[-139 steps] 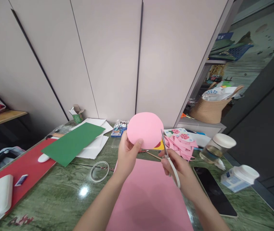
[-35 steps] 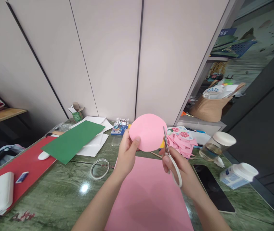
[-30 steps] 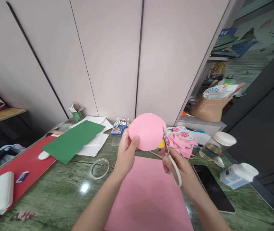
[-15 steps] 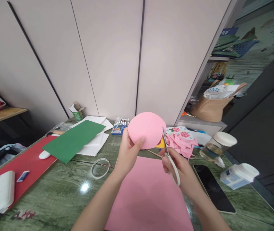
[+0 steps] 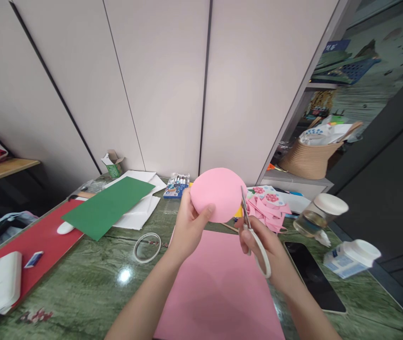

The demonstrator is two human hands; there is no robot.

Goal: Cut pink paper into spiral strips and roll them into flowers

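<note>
A rounded piece of pink paper (image 5: 218,193) is held up by its left side in my left hand (image 5: 192,224), the thumb lying across its front. My right hand (image 5: 263,243) has its fingers round the white handles of a pair of scissors (image 5: 258,248). The blades point upward at the right edge of the pink piece. Below both hands a large pink sheet (image 5: 222,288) lies flat on the green marbled table (image 5: 91,283). Pink paper scraps (image 5: 267,212) are heaped just beyond my right hand.
To the right are a phone (image 5: 314,276), a glass jar with a white lid (image 5: 320,215) and a white bottle (image 5: 352,259). A roll of tape (image 5: 147,247) lies left of my left arm. Farther left are green paper (image 5: 109,208) and red paper (image 5: 38,236).
The pink piece has shifted slightly right and down with my left hand. The scissors' handles have spread and moved a little to the right.
</note>
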